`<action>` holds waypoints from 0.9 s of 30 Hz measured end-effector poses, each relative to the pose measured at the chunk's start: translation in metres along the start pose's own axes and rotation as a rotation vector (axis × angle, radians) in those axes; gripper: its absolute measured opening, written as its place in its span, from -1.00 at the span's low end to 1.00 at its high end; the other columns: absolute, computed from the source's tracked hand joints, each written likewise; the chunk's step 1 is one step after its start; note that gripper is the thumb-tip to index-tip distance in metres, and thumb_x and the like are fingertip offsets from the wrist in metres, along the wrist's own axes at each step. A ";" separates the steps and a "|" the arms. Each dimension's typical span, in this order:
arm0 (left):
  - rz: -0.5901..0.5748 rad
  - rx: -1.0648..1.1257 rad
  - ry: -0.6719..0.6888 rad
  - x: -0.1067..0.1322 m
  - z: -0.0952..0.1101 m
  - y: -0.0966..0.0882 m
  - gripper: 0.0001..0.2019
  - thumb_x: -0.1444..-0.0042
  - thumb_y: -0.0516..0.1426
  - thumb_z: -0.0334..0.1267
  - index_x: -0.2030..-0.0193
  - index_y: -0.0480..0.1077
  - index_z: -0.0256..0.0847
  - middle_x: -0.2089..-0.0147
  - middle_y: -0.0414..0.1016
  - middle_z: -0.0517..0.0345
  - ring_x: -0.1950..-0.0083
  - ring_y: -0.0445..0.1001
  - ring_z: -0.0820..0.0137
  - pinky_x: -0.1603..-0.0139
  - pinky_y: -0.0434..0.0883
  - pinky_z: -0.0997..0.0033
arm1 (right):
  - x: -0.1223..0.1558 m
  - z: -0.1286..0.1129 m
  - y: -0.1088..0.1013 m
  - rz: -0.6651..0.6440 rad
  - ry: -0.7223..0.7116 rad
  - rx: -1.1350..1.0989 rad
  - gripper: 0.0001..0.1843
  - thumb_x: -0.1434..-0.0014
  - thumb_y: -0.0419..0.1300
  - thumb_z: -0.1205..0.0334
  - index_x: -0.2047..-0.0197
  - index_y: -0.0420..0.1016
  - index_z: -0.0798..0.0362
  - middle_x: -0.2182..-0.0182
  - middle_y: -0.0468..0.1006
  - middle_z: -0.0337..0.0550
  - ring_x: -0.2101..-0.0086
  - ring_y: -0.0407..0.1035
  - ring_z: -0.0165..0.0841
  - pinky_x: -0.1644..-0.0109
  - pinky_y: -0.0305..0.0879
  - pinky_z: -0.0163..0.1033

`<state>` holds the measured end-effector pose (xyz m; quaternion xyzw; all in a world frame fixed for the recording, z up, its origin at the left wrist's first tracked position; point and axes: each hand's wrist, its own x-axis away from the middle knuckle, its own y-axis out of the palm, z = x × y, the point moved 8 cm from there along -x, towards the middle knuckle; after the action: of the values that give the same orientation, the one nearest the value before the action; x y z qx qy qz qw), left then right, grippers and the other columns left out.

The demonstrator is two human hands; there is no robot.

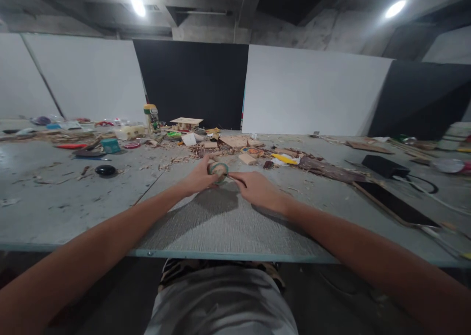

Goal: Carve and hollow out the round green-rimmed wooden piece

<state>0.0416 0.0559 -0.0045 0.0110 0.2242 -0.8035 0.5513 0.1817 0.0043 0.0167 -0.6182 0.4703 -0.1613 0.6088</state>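
cylinder [220, 170], probably light and stiff, best held round its side, is gripped by left hand [199, 178]; right hand [256, 188] pinches thin tool [227, 175].

Tan ringed in green, that's the round piece [217, 172] in the middle! Under it, a grey tabletop [37, 217], dark specks over on the left, with fine streaks across a near patch [235, 232]. Left side now: teal on the small box [110, 145], orange-red on the strip [71, 145], glossy black on the oval object [105, 169]. Bright yellow flashes from the slim piece [285, 158] to the right, then black for the phone screen [395, 200]. Far back, white panel [320, 90] beside black panel [195, 80]!
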 end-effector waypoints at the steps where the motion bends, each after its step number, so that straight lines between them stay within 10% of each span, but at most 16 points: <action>1: 0.033 -0.053 0.015 0.000 0.003 -0.004 -0.44 -0.04 0.28 -0.17 -0.12 0.13 -0.12 0.11 0.39 0.05 0.22 0.46 0.33 0.31 0.50 0.35 | 0.000 -0.001 -0.001 0.006 0.005 0.027 -0.53 -0.36 -0.04 0.26 -0.23 0.50 -0.08 0.09 0.67 -0.05 0.20 0.54 -0.18 0.16 0.34 -0.19; 6: 0.010 -0.191 0.115 0.000 0.015 -0.005 -0.58 -0.15 0.19 -0.15 -0.08 0.18 -0.19 0.29 0.42 0.14 0.28 0.42 0.36 0.28 0.38 0.36 | 0.000 0.003 0.000 -0.018 0.068 0.172 -0.49 -0.36 -0.05 0.25 -0.31 0.41 -0.07 0.09 0.67 0.00 0.22 0.53 -0.17 0.21 0.30 -0.19; 17: -0.039 -0.219 0.175 -0.010 -0.004 0.004 -0.42 -0.10 0.19 -0.11 -0.24 0.24 -0.28 -0.01 0.49 -0.10 0.11 0.51 0.26 0.14 0.46 0.27 | -0.001 0.004 -0.002 -0.011 0.048 0.268 -0.48 -0.38 -0.06 0.21 -0.34 0.35 -0.21 0.13 0.68 -0.10 0.25 0.52 -0.22 0.23 0.24 -0.21; 27: -0.089 -0.336 0.147 -0.001 0.011 0.008 -0.83 -0.07 0.13 -0.17 0.32 0.43 -0.23 0.34 0.46 0.17 0.32 0.40 0.39 0.28 0.34 0.40 | 0.002 -0.007 -0.006 -0.003 -0.052 0.267 -0.50 -0.37 -0.02 0.24 -0.31 0.40 -0.19 0.10 0.66 -0.10 0.22 0.48 -0.26 0.21 0.21 -0.23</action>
<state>0.0515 0.0505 0.0030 -0.0322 0.3952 -0.7755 0.4912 0.1796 -0.0024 0.0229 -0.5361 0.4279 -0.2073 0.6975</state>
